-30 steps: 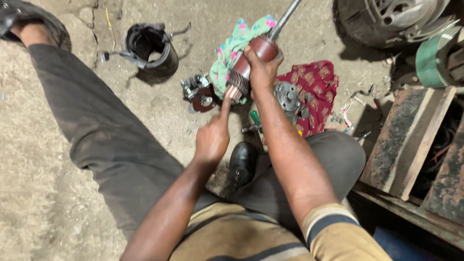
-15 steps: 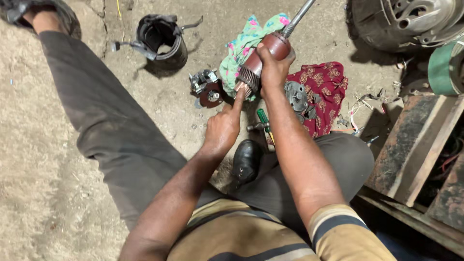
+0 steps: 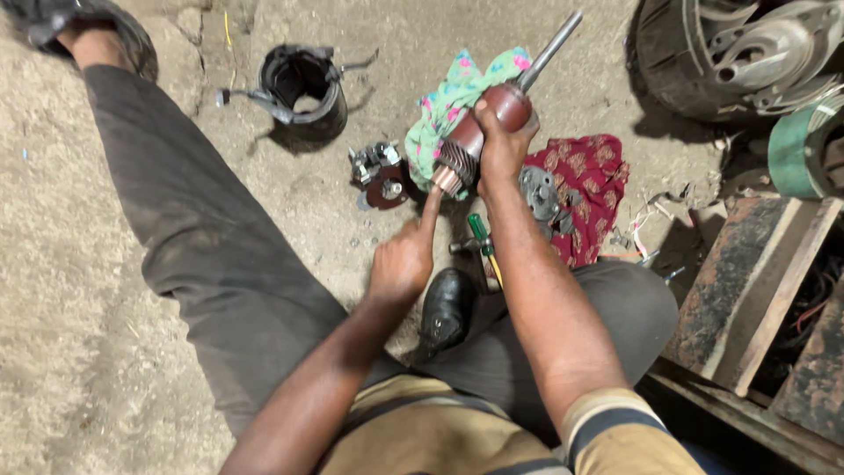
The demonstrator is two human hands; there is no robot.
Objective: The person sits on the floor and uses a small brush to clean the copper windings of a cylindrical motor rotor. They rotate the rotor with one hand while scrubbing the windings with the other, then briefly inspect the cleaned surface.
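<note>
The motor armature is reddish-brown, with a ribbed copper end and a grey steel shaft, held tilted above the green floral cloth. The right hand has its grip wrapped around its body. The left hand, fist curled, touches 1 extended finger to the copper end; since 0.5 s ago it has dropped lower.

The right hand covers the middle of the motor rotor, so its grip hides most of the red-brown body. The green floral cloth lies partly behind the rotor. The left hand's curled fingers are tucked out of sight. A screwdriver disappears under the right forearm. The big motor housing is cut off at the top edge, and the green roll, perhaps tape, at the right edge.
</note>
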